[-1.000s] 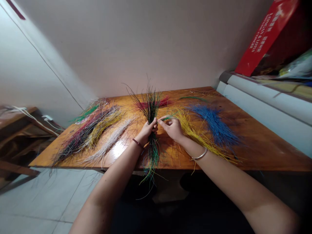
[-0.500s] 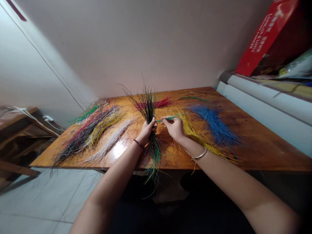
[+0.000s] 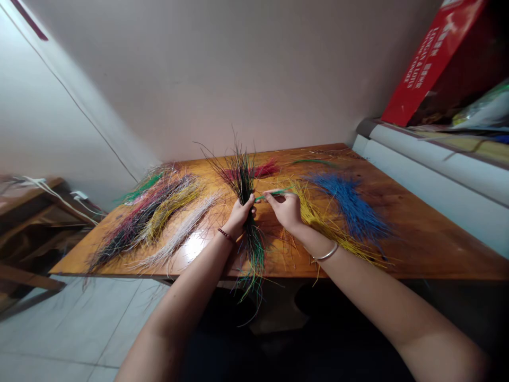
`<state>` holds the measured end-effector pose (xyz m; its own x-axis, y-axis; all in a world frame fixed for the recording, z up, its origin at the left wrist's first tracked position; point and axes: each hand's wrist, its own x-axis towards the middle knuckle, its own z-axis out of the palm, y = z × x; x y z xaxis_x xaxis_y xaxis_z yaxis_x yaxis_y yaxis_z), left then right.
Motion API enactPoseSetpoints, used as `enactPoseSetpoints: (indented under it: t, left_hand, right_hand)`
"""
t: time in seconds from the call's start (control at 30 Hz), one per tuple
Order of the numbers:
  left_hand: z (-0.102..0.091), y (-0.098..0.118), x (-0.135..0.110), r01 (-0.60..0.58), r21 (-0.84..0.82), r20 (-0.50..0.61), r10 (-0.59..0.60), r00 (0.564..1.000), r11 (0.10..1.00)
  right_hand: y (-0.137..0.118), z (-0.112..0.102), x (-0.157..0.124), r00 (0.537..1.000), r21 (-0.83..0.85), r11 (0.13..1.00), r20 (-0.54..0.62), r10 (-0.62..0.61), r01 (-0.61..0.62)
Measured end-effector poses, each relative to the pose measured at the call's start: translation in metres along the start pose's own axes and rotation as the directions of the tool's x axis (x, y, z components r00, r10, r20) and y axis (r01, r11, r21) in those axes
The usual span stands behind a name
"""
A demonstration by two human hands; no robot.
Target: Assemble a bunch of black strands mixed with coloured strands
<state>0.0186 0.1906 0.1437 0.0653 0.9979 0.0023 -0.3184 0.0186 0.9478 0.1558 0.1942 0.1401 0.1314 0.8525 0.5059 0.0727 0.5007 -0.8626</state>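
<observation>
Black-and-green bundle (image 3: pixel 243 180): you've got it gripped around its middle, up in front of the table (image 3: pixel 417 228), strands spilling out above and below your fist.
Left hand (image 3: pixel 242 211): fingers wrapped tight round that bundle, thumb pressed along its near side.
Right hand (image 3: pixel 287 208): thumb and forefinger pinched together on a thin green strand (image 3: pixel 274 192), just right of the bundle.
Bundle's long axis: running up and down your view, dark tips fanning toward the wall (image 3: pixel 238 69) and leaning a touch left, green ends trailing down past the table's near edge.
Green strand's line: nearly level, crosswise to the bundle, from your left thumb out past your right fingers toward the yellow strands (image 3: pixel 318 212).
Red box (image 3: pixel 425 58): slanting white capitals, "LONGAN & LOTUS"; beside them, characters too blurred to read.
</observation>
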Motion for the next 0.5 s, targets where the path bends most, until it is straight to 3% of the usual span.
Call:
enactPoseSetpoints:
  t: [0.17,0.27,0.37,0.5]
  left_hand:
    - [0.002,0.003,-0.003,0.021,0.021,0.037,-0.021,0.999,1.000]
    - [0.002,0.002,-0.003,0.042,0.073,0.072,-0.047,0.996,0.996]
    - [0.001,0.000,-0.003,0.018,0.158,0.119,-0.037,0.992,0.987]
    - [0.001,-0.002,-0.003,0.010,0.215,0.126,-0.038,0.991,0.977]
  right_hand:
    - [-0.002,0.003,0.004,0.982,0.174,0.967,0.052,0.180,-0.187]
    - [0.003,0.005,0.004,0.966,0.163,0.956,0.122,0.226,-0.245]
    - [0.013,0.005,0.003,0.943,-0.032,0.963,0.199,0.267,-0.266]
    - [0.021,0.002,0.002,0.952,-0.355,0.926,0.219,0.216,-0.128]
